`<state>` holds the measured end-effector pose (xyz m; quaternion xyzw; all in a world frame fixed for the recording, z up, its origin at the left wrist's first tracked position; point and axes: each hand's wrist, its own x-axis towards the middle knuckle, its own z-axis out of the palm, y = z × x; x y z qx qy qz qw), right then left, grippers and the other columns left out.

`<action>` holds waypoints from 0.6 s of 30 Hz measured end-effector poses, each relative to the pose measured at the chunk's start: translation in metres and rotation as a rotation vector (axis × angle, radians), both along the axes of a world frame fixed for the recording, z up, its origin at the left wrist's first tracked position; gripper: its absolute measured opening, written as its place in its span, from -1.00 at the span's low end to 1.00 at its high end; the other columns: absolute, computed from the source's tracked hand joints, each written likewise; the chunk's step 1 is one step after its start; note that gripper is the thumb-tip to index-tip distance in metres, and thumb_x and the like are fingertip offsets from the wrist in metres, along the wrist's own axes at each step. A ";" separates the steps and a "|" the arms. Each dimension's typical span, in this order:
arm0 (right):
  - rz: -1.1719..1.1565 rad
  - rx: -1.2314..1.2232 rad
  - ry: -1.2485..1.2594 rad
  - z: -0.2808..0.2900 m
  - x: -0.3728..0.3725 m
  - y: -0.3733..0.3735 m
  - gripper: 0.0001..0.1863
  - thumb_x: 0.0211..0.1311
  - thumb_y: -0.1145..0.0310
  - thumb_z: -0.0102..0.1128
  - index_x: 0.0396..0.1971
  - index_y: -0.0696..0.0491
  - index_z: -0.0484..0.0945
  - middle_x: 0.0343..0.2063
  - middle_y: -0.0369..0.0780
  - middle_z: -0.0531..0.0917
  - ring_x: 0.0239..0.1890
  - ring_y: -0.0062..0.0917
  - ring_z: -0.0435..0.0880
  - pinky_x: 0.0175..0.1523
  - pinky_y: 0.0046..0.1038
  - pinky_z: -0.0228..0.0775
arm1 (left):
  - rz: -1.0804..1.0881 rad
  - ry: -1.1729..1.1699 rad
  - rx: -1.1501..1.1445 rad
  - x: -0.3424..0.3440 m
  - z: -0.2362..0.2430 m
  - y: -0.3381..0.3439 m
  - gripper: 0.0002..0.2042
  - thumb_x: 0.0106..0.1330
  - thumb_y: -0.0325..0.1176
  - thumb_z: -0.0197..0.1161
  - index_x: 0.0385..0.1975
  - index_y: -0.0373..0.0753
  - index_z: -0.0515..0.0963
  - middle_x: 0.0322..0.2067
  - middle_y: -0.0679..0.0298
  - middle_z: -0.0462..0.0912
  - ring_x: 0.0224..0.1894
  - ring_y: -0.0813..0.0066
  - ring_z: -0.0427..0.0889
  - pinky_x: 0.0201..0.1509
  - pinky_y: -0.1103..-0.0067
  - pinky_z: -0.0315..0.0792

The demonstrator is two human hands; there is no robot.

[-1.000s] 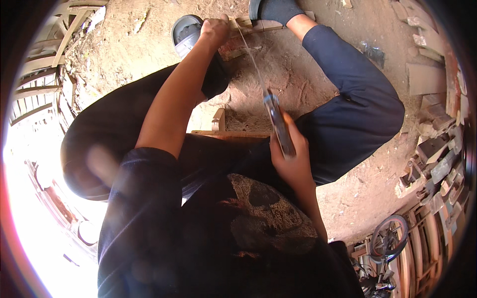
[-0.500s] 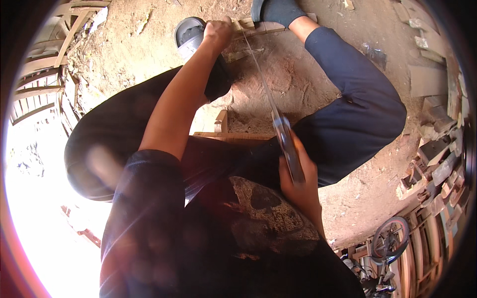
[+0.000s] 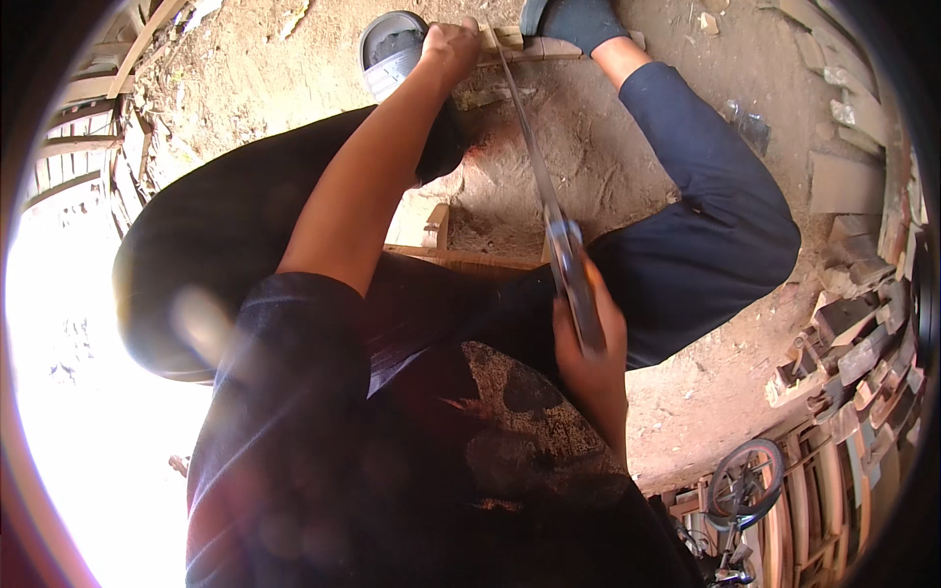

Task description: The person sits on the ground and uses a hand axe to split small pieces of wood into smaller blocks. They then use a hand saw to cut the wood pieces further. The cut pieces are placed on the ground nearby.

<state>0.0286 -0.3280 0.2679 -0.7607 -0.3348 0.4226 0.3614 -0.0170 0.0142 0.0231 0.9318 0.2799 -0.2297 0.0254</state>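
My right hand (image 3: 588,343) is closed round the blurred handle of a hand saw (image 3: 534,157), whose long thin blade stretches away to a wooden piece (image 3: 505,39) between my feet at the top of the view. My left hand (image 3: 451,54) is closed on that wood just left of the blade, beside a grey slipper (image 3: 392,54). My other foot, in a dark shoe (image 3: 578,20), is at the wood's right. A wooden board (image 3: 461,255) with an upright block (image 3: 436,225) lies under and between my bent legs.
Stacked wood offcuts (image 3: 863,323) and boards (image 3: 848,181) line the right side. A bicycle wheel (image 3: 745,480) is by leaning planks at the lower right. A wooden slatted structure (image 3: 83,137) stands at the upper left, with bright glare below it. A clear plastic scrap (image 3: 750,132) lies on the dirt.
My right hand and the saw have moved back toward me and a little to the right since the first frame. My left hand stays on the wood; the whole view has shifted slightly.
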 end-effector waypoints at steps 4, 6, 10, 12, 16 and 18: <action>0.005 -0.159 0.054 -0.024 0.008 0.029 -0.41 0.18 0.57 0.00 0.28 0.13 0.24 -0.17 0.08 0.62 -0.17 -0.24 0.71 -0.12 -0.43 0.47 | -0.045 0.023 0.057 0.000 0.000 0.000 -0.70 0.25 -0.38 0.15 -0.08 -0.39 0.39 -0.32 0.07 0.69 -0.23 0.22 0.71 -0.24 0.43 0.50; 0.023 -0.063 -0.024 -0.002 0.002 0.002 -0.42 0.18 0.57 0.01 0.27 0.13 0.26 -0.17 0.09 0.61 -0.17 -0.18 0.70 -0.13 -0.43 0.47 | -0.012 0.021 0.044 0.002 0.004 -0.005 -0.71 0.23 -0.40 0.17 -0.09 -0.37 0.38 -0.33 0.08 0.69 -0.23 0.22 0.71 -0.23 0.44 0.50; 0.026 -0.044 -0.034 0.011 -0.005 -0.003 -0.44 0.19 0.56 0.03 0.25 0.15 0.28 -0.19 0.10 0.61 -0.16 -0.08 0.67 -0.13 -0.42 0.48 | 0.092 -0.026 0.049 -0.002 0.001 0.001 -0.69 0.21 -0.38 0.20 -0.11 -0.35 0.37 -0.33 0.09 0.70 -0.24 0.21 0.71 -0.23 0.44 0.49; -0.012 -0.025 -0.006 -0.010 -0.004 0.018 -0.47 0.20 0.54 0.05 0.22 0.17 0.30 -0.19 0.10 0.60 -0.17 -0.11 0.68 -0.13 -0.42 0.48 | 0.015 0.021 0.067 -0.004 -0.008 -0.007 -0.65 0.19 -0.36 0.22 -0.06 -0.35 0.38 -0.29 0.14 0.67 -0.21 0.25 0.70 -0.23 0.44 0.49; -0.007 -0.040 -0.010 0.003 0.001 0.000 -0.49 0.22 0.50 0.06 0.21 0.19 0.32 -0.28 0.10 0.61 -0.24 -0.26 0.71 -0.18 -0.39 0.47 | -0.027 0.109 0.079 0.004 0.015 -0.010 -0.64 0.22 -0.35 0.18 -0.03 -0.38 0.39 -0.26 0.17 0.65 -0.20 0.28 0.70 -0.24 0.42 0.52; 0.043 0.020 -0.122 0.002 -0.001 -0.021 -0.49 0.23 0.50 0.06 0.20 0.21 0.32 -0.30 0.09 0.61 -0.25 -0.29 0.71 -0.16 -0.38 0.46 | -0.044 0.032 0.113 -0.001 0.017 -0.010 -0.69 0.26 -0.33 0.12 -0.10 -0.43 0.39 -0.31 0.09 0.70 -0.25 0.21 0.73 -0.25 0.39 0.59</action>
